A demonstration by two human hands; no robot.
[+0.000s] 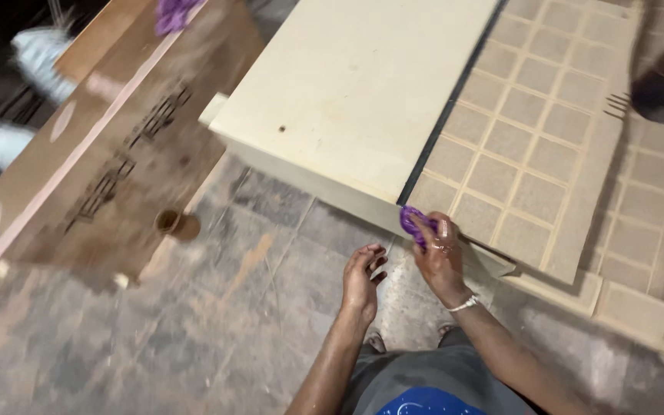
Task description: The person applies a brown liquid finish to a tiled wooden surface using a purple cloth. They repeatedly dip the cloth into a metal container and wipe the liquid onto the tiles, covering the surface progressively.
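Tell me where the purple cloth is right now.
In the head view, the purple cloth is held in the right hand, pressed at the near corner of the grid-carved panel.

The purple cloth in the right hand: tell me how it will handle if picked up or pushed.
The purple cloth is bunched under the fingers of the right hand at the panel edge, so it is probably soft and floppy. It looks small and crumpled, so likely light. It would probably drag rather than roll.
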